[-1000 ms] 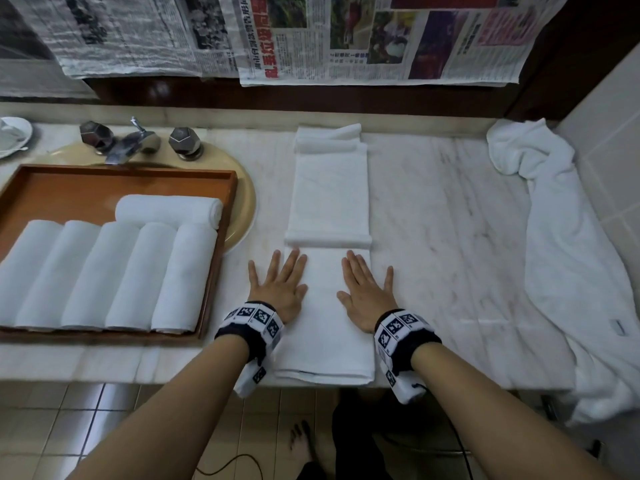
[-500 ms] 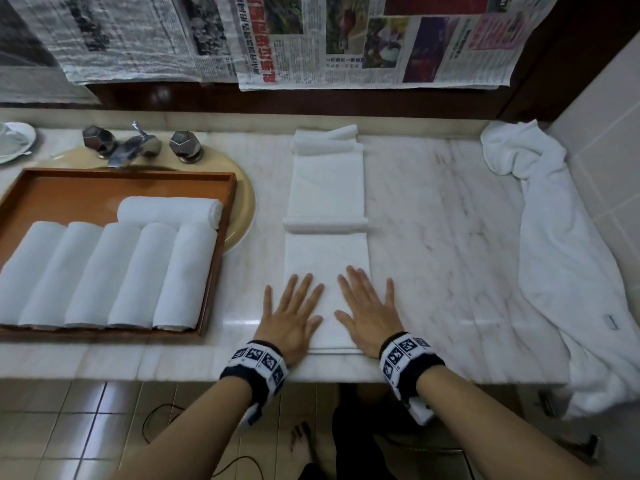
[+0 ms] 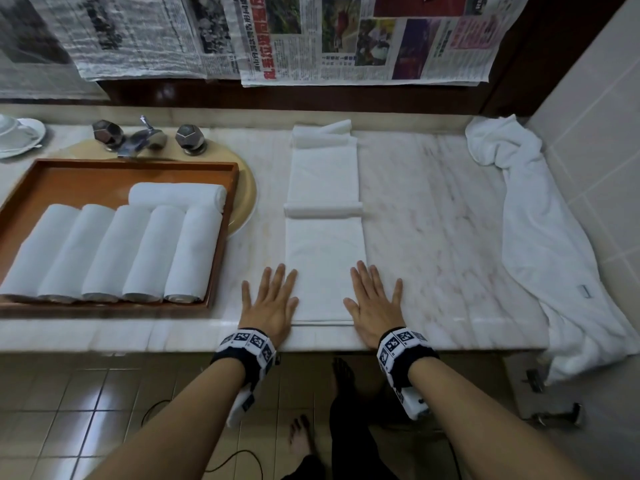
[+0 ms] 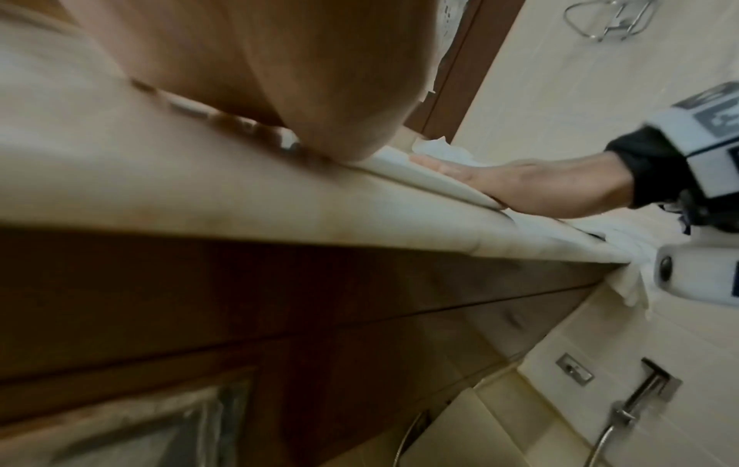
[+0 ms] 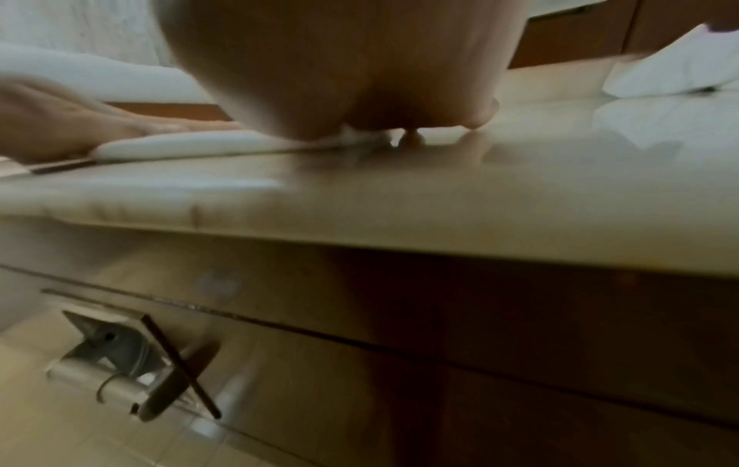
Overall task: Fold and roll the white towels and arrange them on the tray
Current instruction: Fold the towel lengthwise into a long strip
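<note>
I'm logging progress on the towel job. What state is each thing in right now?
Folded towel: flat strip on the counter, unrolled.
Rolled towels: six on the tray.
Loose towel: crumpled, unfolded.
Left hand: flat, at the strip's left edge.
Right hand: flat, at its right edge.

A pale veined marble counter (image 3: 433, 237) runs beneath sheets of newspaper (image 3: 363, 39) hung on a dark wooden wall, with a chrome faucet (image 3: 145, 136) at the far left, beige wall tiles (image 3: 595, 150) on the right and a glossy tiled floor (image 3: 86, 410) below
</note>
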Demonstrator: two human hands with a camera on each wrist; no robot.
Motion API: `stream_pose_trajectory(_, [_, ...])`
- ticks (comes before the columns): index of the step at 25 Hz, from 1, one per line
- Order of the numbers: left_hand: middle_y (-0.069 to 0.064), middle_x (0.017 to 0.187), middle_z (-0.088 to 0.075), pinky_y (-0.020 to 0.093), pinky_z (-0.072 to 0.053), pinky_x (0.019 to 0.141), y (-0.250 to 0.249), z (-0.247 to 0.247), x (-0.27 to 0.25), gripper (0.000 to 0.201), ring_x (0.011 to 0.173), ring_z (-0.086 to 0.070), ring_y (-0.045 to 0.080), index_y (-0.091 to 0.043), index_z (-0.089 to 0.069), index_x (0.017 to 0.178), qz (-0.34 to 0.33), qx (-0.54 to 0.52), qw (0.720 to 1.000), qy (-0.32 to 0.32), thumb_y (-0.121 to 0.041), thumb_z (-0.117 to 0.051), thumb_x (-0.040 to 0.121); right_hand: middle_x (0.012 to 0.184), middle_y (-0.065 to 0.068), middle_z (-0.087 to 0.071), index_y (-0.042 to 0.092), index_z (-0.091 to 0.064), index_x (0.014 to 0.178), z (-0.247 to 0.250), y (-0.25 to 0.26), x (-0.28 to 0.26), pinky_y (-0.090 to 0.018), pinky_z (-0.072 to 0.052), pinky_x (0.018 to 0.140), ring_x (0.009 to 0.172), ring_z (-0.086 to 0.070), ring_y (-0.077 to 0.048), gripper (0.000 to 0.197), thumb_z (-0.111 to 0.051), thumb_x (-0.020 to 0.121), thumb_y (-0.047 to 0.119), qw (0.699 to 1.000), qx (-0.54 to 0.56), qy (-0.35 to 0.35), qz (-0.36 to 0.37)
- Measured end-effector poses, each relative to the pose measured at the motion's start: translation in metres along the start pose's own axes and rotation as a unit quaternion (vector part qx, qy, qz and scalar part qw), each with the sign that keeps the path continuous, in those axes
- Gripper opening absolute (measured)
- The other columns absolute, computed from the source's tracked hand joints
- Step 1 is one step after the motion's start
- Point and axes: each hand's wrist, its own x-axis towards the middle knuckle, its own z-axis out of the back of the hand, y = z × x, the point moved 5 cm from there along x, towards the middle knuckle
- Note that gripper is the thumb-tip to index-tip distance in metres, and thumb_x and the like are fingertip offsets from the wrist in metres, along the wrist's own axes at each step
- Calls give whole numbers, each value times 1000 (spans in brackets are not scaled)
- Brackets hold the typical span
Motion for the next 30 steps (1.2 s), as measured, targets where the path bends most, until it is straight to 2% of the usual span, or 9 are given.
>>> stream_pose_trajectory(3, [-5,162,12,54,1,118,12,16,-4,56,149,10,19,-27,1,155,8,-23,1000,-6,-34,-23,104,161,-5,-7,18,-24,151,18,14,-4,-60,-5,116,148,-5,-25,53,-37,101,29,995,24,-81,48])
stream_pose_trajectory(5, [5,158,-21,47,-25,115,19,26,-10,50,144,-22,25,-17,-32,148,40,-98,991,-84,-20,-41,99,133,-6,-52,17,-60,123,26,29,-10,-45,-42,99,124,-45,-27,30,-54,94,21,978,87,-131,134])
stream_pose_trajectory(6, [8,148,-38,43,-36,108,23,30,-15,42,134,-37,27,-15,-48,137,57,-137,980,-130,-13,-48,95,115,-2,-59,16,-67,112,26,35,-13,-39,-45,89,110,-51,-22,23,-59,92,22,970,133,-120,163])
stream_pose_trajectory(9, [5,114,-65,31,-48,88,29,28,-27,20,103,-60,23,-17,-71,105,112,-229,954,-157,-13,-57,92,97,4,-60,16,-72,98,21,38,-18,-31,-47,83,95,-55,-15,15,-68,86,25,962,201,-86,164])
stream_pose_trajectory(13, [1,75,-71,34,-58,75,22,14,-36,14,72,-68,22,-21,-66,74,185,-327,918,-124,-27,-64,86,83,6,-64,17,-73,88,23,32,-16,-29,-49,77,77,-57,-11,7,-68,85,22,951,261,-126,111])
stream_pose_trajectory(21, [-2,61,-70,36,-60,72,15,9,-36,11,65,-70,20,-25,-68,65,203,-381,897,-99,-18,-72,71,84,6,-62,17,-72,88,27,34,-31,-23,-46,73,78,-56,-10,16,-66,81,4,914,305,-205,174])
stream_pose_trajectory(25, [4,72,-73,33,-60,73,23,16,-30,23,70,-71,25,-25,-69,63,242,-371,892,-83,-7,-60,76,94,8,-62,25,-74,94,9,39,-39,-35,-38,82,95,-54,-16,20,-59,85,15,965,183,-109,155])
stream_pose_trajectory(27, [1,99,-71,27,-53,77,20,34,-30,23,89,-66,23,-23,-73,85,242,-291,918,-119,-6,-57,81,98,12,-62,28,-73,96,17,38,-37,-35,-35,87,100,-52,-12,21,-55,85,23,974,155,-100,130])
stream_pose_trajectory(30, [0,147,-41,34,-38,105,-8,44,-21,45,133,-40,21,-17,-52,134,55,-176,974,-134,-6,-50,91,130,8,-53,25,-66,117,28,36,-27,-36,-30,98,124,-43,-15,35,-47,87,27,978,139,-113,109])
